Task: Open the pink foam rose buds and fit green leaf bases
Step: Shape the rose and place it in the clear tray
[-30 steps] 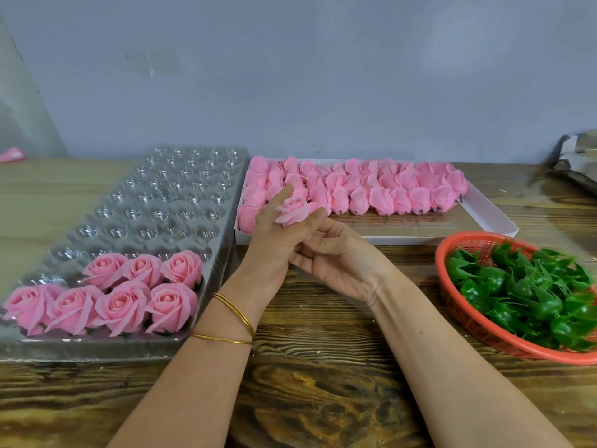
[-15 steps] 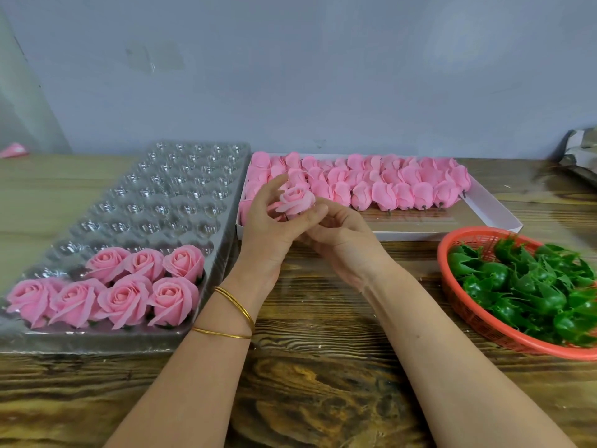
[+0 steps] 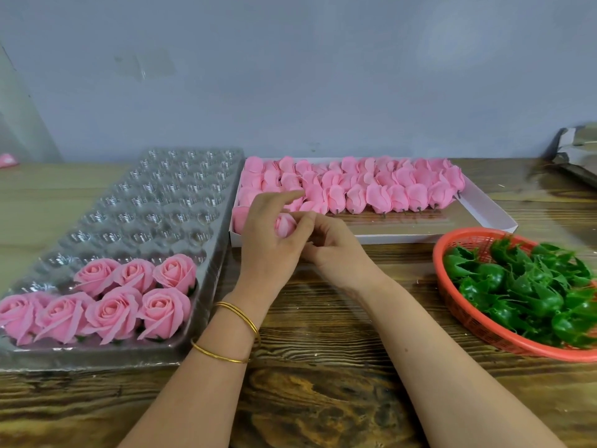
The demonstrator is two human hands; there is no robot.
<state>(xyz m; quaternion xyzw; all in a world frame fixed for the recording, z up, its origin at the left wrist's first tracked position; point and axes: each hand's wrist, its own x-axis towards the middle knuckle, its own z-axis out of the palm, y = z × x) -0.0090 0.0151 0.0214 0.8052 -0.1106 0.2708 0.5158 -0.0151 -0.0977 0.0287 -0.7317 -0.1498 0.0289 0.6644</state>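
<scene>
Holding one pink rose bud (image 3: 285,225) between them, the left hand (image 3: 269,250) and right hand (image 3: 337,253) have their fingers (image 3: 326,231) curled tight on it, just above the near edge of the white box (image 3: 484,215). The green leaf bases (image 3: 523,286) sit in the red basket (image 3: 452,305) at the right of the worktop (image 3: 323,321).

Seven opened roses (image 3: 113,313) — one held bud (image 3: 284,225) — two bangles (image 3: 240,315).
</scene>
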